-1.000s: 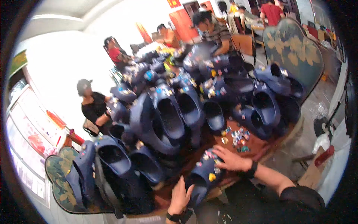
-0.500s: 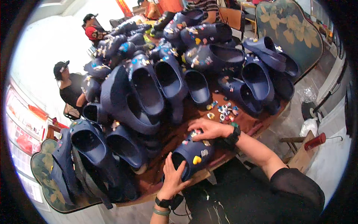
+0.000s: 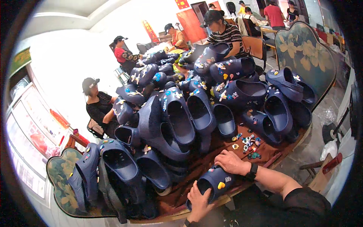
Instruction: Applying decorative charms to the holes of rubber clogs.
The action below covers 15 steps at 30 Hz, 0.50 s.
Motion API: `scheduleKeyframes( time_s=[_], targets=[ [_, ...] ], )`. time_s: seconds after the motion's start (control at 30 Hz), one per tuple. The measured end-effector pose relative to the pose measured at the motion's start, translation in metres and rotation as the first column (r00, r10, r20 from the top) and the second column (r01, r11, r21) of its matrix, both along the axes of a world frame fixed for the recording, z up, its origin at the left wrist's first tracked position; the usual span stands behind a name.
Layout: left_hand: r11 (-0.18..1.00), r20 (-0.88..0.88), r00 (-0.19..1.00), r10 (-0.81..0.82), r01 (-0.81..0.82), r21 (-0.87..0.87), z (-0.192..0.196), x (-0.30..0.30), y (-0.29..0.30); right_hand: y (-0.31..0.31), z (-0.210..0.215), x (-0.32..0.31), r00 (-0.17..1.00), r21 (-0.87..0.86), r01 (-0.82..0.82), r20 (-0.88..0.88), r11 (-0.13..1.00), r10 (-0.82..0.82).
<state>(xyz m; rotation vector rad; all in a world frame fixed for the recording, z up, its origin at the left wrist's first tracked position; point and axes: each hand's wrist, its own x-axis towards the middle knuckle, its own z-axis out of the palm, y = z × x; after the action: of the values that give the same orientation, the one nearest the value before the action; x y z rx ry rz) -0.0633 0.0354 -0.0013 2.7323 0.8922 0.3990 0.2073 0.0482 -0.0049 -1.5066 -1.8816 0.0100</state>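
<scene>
**Head view: clog steadied for charm fitting**

We note the left hand (image 3: 198, 202) gripping the navy clog (image 3: 213, 184) at the surface's (image 3: 211, 159) near edge, apparently bracing it; the right hand (image 3: 234, 163) presses curled fingers on top. Loose charms (image 3: 247, 143) lie just beyond.

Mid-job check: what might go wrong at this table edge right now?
The navy clog in the left hand overhangs the table edge; a loosened grip may drop it. The right hand presses near its toe, beside loose charms that a sweep might scatter. Piled clogs lean and may slide.
</scene>
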Motion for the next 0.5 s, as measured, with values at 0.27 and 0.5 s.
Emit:
scheduleKeyframes(
  time_s=[0.27, 0.5],
  targets=[
    [0.997, 0.044, 0.997, -0.069, 0.07, -0.033, 0.007, -0.001, 0.005, 0.004, -0.003, -0.003, 0.994, -0.047, 0.086, 0.078, 0.995, -0.082],
    [0.996, 0.042, 0.995, -0.089, 0.089, -0.008, 0.002, 0.019, 0.019, 0.005, -0.015, 0.037, 0.984, 0.054, -0.176, -0.025, 0.983, 0.178]
  ],
)
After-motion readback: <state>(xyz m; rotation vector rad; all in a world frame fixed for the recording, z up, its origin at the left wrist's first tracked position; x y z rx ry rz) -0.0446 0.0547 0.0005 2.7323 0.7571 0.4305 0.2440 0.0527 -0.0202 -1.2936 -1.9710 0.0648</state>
